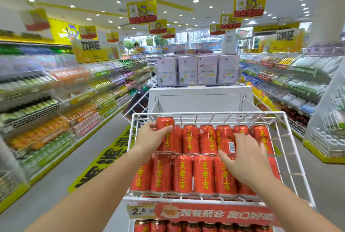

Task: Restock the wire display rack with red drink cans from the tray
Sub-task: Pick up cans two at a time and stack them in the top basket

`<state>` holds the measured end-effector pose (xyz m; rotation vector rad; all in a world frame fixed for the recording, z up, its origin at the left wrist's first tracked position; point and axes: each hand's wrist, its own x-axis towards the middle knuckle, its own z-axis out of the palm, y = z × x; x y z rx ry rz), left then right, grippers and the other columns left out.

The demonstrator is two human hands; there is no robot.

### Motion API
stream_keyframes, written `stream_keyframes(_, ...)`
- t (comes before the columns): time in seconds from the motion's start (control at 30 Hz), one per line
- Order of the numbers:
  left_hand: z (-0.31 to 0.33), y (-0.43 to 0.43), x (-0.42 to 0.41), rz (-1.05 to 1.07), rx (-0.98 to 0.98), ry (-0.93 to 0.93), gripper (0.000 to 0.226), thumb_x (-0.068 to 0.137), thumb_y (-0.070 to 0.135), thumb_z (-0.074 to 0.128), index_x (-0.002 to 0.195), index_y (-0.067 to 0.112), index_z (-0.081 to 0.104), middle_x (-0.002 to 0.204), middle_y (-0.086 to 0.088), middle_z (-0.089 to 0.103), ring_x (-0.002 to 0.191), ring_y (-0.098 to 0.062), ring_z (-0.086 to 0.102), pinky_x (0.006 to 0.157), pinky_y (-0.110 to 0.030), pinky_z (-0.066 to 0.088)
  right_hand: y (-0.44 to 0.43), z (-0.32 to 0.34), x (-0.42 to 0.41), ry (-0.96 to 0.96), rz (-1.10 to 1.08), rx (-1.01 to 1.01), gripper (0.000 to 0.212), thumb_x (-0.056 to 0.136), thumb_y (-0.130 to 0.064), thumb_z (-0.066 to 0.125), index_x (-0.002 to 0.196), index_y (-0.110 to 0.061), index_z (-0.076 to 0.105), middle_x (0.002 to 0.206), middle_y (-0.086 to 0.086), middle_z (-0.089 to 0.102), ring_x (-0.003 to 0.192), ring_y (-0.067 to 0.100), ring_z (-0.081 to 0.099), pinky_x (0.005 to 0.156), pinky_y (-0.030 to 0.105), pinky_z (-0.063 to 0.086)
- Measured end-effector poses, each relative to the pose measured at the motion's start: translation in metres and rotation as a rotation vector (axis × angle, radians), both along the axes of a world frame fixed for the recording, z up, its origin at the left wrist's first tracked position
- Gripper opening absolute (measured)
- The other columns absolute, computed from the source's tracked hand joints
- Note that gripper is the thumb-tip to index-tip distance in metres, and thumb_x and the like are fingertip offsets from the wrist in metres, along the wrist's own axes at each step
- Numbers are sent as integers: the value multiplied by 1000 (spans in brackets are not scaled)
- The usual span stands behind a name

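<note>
A white wire display rack (291,139) stands right in front of me, its top basket filled with two rows of red drink cans (183,173) lying with yellow lettering up. My left hand (152,136) grips one red can (165,122) at the back left corner of the basket, held a little above the row. My right hand (244,154) lies flat with spread fingers on the cans at the right side, covering a can that shows a barcode (231,145). A lower tier of red cans (203,227) shows under a red price strip (214,214). No tray is in view.
Aisles run past both sides of the rack, lined with long drink shelves, the left shelf (56,101) and the right shelf (291,84). Behind the rack stands a white display unit (199,97) topped with pale boxes (197,72). A person (136,47) stands far back.
</note>
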<state>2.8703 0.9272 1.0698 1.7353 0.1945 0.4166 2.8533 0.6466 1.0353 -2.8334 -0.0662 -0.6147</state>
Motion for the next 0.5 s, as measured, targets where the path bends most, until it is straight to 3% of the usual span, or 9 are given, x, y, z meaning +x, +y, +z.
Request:
stream_keyframes(0.07,1,17,-7,49,36,15,18,79,29,85,83,17,72,76,0,75,62,-10,66,57,-24,53,17,-1,0,25,52,-69,86,87,-73,37,153,-18,30,160,2,34,151,24,23,123,53,15)
stream_keyframes(0.17,-3,39,-9,142,77,22,28,78,40,83,83,14,74,67,2,71,55,-10,63,51,-23,49,42,-3,-3,18,119,-149,93,84,-75,22,156,-17,25,164,3,27,154,24,16,124,52,11)
stream_keyframes(0.3,-4,50,-6,116,152,49,36,78,48,79,97,18,73,87,0,78,78,-16,74,69,-34,59,68,-11,-8,28,178,-165,94,81,-75,22,153,-16,37,159,5,38,151,26,27,122,53,17)
stream_keyframes(0.4,-3,47,-1,114,306,79,52,83,45,77,121,16,56,105,-6,72,95,-25,70,73,-34,51,78,-16,-11,7,200,-146,89,81,-72,32,143,-13,53,148,6,54,141,28,44,116,55,32)
stream_keyframes(0.5,-4,45,4,126,387,104,43,91,40,71,120,14,53,105,-7,68,98,-29,66,78,-36,48,85,-15,-16,33,230,-146,91,81,-73,27,151,-17,43,156,2,44,148,24,33,122,49,22)
